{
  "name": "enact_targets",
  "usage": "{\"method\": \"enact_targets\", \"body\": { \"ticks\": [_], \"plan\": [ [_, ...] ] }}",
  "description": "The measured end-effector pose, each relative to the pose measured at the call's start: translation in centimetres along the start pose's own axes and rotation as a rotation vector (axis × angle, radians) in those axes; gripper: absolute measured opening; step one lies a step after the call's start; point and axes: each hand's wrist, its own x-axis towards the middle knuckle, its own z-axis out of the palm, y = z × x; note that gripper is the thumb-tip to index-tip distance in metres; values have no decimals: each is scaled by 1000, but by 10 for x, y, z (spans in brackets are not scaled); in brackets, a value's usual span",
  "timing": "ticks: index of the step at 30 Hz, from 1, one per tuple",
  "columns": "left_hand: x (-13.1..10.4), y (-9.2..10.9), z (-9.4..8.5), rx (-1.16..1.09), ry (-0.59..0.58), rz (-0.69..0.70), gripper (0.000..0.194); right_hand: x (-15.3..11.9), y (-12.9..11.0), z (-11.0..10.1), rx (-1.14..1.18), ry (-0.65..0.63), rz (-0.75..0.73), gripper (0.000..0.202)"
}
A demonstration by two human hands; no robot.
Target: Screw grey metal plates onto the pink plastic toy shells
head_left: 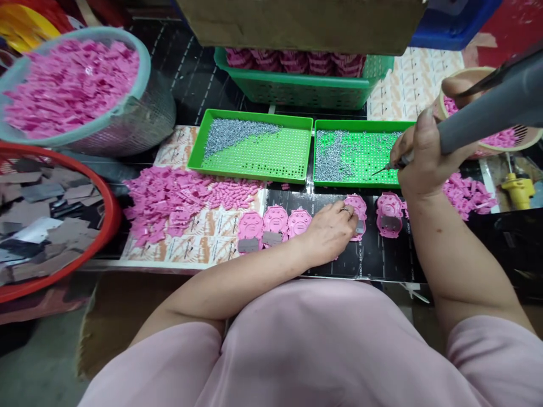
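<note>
My right hand [428, 150] is closed around a grey electric screwdriver [487, 116], whose thin bit points down over the right green tray [360, 182]. Small metal screws [333, 158] lie in that tray. On the black strip of the bench, my left hand [328, 234] has its fingers bent onto a pink plastic casing [360, 206] with a grey plate on it, partly covered by the fingers. Another such pink casing [389, 206] lies to the right. Left of my left hand, several more pink casings [275, 217] stand in a row.
Another green tray [254, 170] of screws sits left of the first. Loose pink parts [165, 198] are heaped on the bench. A pale green basket [156, 107] of pink pieces and a red basket [112, 226] of grey plates stand left. Behind is a green crate [297, 87].
</note>
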Motion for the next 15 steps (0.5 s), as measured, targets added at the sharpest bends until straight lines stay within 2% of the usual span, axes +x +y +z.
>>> {"method": "enact_targets", "body": {
  "ticks": [8, 13, 15],
  "plan": [
    [1, 0, -2, -42, -9, -6, 21, -6, 5, -2, -101, -76, 8, 31],
    [2, -1, 0, -39, -2, -1, 21, -9, 5, 2, -96, -50, 52, 44],
    [2, -1, 1, -35, 1, 5, 21, -6, 2, -1, -96, -106, 128, 49]
  ]
}}
